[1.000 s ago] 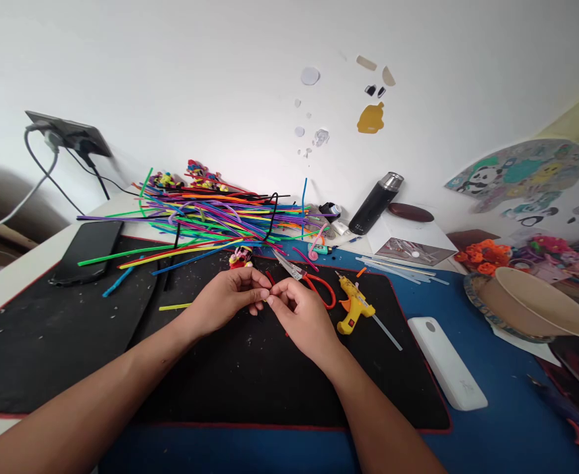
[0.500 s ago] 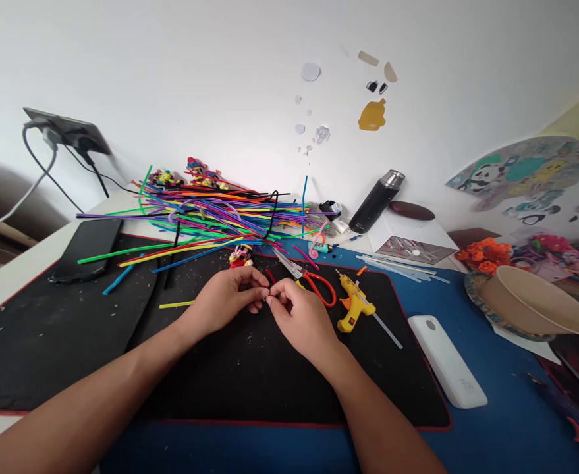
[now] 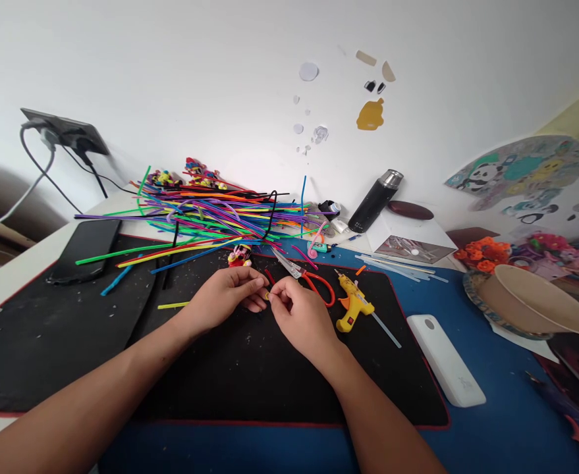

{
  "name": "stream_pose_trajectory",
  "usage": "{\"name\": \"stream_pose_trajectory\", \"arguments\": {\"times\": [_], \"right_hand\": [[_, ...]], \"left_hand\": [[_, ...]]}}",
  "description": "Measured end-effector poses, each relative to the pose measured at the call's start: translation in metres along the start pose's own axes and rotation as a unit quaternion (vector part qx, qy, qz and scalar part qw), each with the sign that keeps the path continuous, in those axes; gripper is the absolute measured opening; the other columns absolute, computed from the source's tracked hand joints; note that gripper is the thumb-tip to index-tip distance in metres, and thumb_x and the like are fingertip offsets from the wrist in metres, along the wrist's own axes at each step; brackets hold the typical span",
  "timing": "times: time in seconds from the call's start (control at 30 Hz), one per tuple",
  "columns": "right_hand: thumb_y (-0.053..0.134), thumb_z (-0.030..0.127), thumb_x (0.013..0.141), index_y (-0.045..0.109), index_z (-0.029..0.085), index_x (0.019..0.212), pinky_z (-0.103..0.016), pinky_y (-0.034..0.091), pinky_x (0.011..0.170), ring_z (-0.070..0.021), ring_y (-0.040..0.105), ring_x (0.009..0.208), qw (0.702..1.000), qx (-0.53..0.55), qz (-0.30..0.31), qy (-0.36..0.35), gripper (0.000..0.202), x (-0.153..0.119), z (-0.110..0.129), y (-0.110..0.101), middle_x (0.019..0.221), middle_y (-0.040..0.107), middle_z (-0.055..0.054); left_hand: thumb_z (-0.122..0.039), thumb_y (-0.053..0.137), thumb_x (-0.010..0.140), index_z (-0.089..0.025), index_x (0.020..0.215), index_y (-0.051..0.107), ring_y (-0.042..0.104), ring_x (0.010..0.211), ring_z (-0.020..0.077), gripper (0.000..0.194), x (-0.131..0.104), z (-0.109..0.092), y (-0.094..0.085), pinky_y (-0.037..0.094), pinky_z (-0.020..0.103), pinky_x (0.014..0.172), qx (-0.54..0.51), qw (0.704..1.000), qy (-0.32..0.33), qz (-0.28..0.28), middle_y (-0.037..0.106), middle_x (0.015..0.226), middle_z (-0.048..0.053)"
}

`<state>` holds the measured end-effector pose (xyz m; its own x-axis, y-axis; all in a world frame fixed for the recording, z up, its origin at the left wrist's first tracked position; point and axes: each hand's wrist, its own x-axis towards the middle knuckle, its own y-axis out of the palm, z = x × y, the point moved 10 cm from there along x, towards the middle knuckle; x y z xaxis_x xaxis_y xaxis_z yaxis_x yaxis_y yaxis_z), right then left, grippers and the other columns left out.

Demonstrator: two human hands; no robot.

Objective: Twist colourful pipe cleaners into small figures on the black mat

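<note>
Fingertips have parted slightly since the last frame: a small yellow piece (image 3: pixel 267 296) now shows between my left hand (image 3: pixel 227 289) and right hand (image 3: pixel 302 316). Right thumb and index pinch it almost closed; left fingers curl loosely, any hold unclear. Progress, judged: colourful figure (image 3: pixel 240 255) just beyond my left hand looks largely formed; the piece remains unattached to it. Both hands angle inward above the black mat (image 3: pixel 249 388), palms mostly hidden.

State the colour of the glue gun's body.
The glue gun's body is yellow, clearest in the head view.
</note>
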<state>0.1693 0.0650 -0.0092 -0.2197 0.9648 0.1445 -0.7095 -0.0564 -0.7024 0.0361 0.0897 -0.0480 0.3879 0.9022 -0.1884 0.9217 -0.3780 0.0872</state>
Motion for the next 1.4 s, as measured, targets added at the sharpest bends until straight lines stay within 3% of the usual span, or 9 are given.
{"name": "stream_pose_trajectory", "arguments": {"times": [0.43,0.63,0.73,0.83,1.0,1.1,1.2,1.4], "right_hand": [[0.061,0.022,0.096,0.068,0.023,0.100,-0.027,0.039,0.064,-0.0168,0.061,0.066,1.000,-0.024,0.002,-0.005,0.009,0.000,0.002,0.001,0.077,0.070,0.001],[0.060,0.020,0.095,0.068,0.023,0.096,-0.026,0.038,0.063,-0.0167,0.061,0.066,1.000,-0.028,0.002,-0.010,0.009,0.001,0.002,0.001,0.074,0.068,0.001],[0.060,0.020,0.095,0.067,0.024,0.096,-0.026,0.037,0.062,-0.0162,0.060,0.064,0.999,-0.034,0.009,-0.005,0.009,0.000,0.001,0.002,0.072,0.066,0.002],[0.062,0.019,0.094,0.068,0.024,0.097,-0.026,0.035,0.061,-0.0156,0.059,0.063,0.998,-0.053,0.019,-0.004,0.008,-0.001,0.000,0.005,0.071,0.066,0.003],[0.063,0.020,0.095,0.069,0.024,0.100,-0.027,0.030,0.059,-0.0151,0.058,0.061,0.992,-0.118,0.045,0.001,0.009,-0.002,0.002,0.011,0.068,0.066,0.004],[0.064,0.021,0.096,0.071,0.024,0.101,-0.028,0.028,0.058,-0.0153,0.059,0.061,0.987,-0.148,0.065,0.013,0.009,-0.002,0.001,0.014,0.066,0.066,0.004],[0.064,0.021,0.096,0.071,0.025,0.102,-0.028,0.027,0.058,-0.0158,0.059,0.062,0.982,-0.167,0.083,0.027,0.010,-0.002,-0.001,0.017,0.066,0.066,0.004],[0.063,0.021,0.097,0.071,0.024,0.102,-0.030,0.027,0.058,-0.0178,0.062,0.064,0.979,-0.185,0.087,0.019,0.010,-0.001,-0.002,0.021,0.068,0.068,0.001]], "left_hand": [[-0.067,0.078,0.081,-0.015,0.101,0.071,0.076,0.077,0.0228,0.057,0.000,0.004,0.000,0.062,0.035,0.071,-0.009,1.000,-0.004,0.008,0.080,0.086,0.009],[-0.061,0.065,0.092,-0.016,0.105,0.069,0.074,0.075,0.0221,0.046,-0.005,-0.009,-0.001,0.059,0.034,0.070,0.102,0.995,0.024,-0.003,0.078,0.089,0.008],[-0.051,0.058,0.098,-0.020,0.104,0.072,0.067,0.069,0.0188,0.034,-0.011,-0.029,-0.010,0.052,0.030,0.065,0.250,0.965,0.071,-0.038,0.075,0.082,0.002],[-0.039,0.062,0.096,-0.023,0.097,0.074,0.067,0.074,0.0189,0.020,-0.016,-0.040,-0.008,0.047,0.029,0.068,0.386,0.917,0.096,-0.026,0.074,0.081,-0.001],[-0.021,0.067,0.092,-0.024,0.093,0.075,0.067,0.086,0.0210,0.008,-0.020,-0.035,0.016,0.045,0.030,0.074,0.548,0.824,0.130,0.060,0.073,0.091,0.001],[-0.017,0.068,0.092,-0.023,0.096,0.075,0.068,0.093,0.0231,0.010,-0.022,-0.027,0.027,0.047,0.032,0.077,0.590,0.789,0.144,0.092,0.072,0.096,0.003],[-0.015,0.068,0.091,-0.023,0.098,0.074,0.068,0.096,0.0243,0.012,-0.022,-0.023,0.030,0.048,0.033,0.080,0.599,0.779,0.162,0.090,0.072,0.099,0.004],[-0.015,0.066,0.090,-0.023,0.089,0.071,0.066,0.086,0.0234,0.010,-0.020,-0.021,0.028,0.046,0.032,0.073,0.575,0.797,0.168,0.080,0.071,0.092,0.003]]}}
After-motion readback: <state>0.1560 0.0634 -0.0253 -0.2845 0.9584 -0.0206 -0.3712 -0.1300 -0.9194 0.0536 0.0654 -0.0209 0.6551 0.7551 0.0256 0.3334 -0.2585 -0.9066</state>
